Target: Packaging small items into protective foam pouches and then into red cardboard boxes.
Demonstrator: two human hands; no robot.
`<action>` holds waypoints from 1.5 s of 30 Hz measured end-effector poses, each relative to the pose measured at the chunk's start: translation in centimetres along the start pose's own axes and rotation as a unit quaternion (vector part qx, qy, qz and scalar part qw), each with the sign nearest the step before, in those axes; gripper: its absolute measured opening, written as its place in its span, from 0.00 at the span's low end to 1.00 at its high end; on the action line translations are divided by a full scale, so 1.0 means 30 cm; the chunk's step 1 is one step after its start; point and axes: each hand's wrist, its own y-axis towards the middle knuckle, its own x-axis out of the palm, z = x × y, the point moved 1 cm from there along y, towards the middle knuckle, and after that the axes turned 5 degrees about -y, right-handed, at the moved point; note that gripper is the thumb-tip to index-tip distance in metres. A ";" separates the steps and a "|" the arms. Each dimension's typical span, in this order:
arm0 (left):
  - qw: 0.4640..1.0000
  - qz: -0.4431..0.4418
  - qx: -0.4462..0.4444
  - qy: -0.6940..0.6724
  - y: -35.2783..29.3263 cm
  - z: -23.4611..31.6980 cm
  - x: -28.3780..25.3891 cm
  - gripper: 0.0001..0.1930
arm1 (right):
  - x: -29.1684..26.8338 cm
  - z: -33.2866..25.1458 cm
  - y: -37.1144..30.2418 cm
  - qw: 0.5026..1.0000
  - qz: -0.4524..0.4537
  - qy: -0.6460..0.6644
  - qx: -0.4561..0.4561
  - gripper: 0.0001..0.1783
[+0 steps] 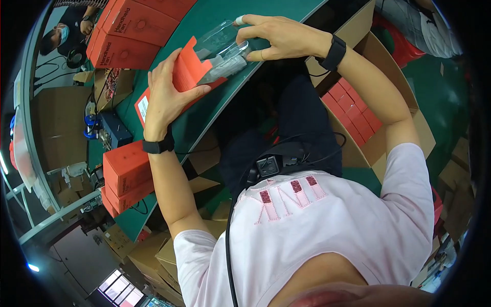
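Note:
My left hand [166, 94] grips a red cardboard box [186, 71] lying tilted over the green table, thumb on the near side and fingers on the far side. The box's end flaps stand open toward the right. Out of that open end sticks a clear plastic tray [222, 43], partly inside the box. My right hand [284, 38] has its fingers curled at the tray's outer end, with a white wrap on one fingertip. A bagged item [227, 67] shows at the tray's near side; its contents are too blurred to tell.
Red boxes are stacked on the green table [212, 115] at the far left [135, 33] and near left [125, 169]. A large open carton [383, 66] at my right holds several red boxes [350, 110]. A blue-black device [115, 128] stands on the left. Another person [71, 33] is at the far left.

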 end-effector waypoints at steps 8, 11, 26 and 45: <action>0.989 0.118 0.087 -0.020 0.085 0.134 0.067 0.54 | -0.083 0.030 -0.052 0.998 0.053 -0.023 -0.036 0.18; 0.992 0.075 0.070 -0.072 0.111 0.203 0.045 0.47 | -0.168 0.037 -0.082 0.998 0.055 -0.015 -0.001 0.42; 0.965 0.214 0.102 -0.114 0.065 0.244 0.000 0.35 | -0.496 0.527 -0.014 0.915 0.094 -0.214 0.328 0.21; 0.519 0.125 -0.104 -0.839 -0.046 0.408 0.279 0.17 | -0.113 -0.297 -0.427 0.758 -0.066 0.565 0.319 0.25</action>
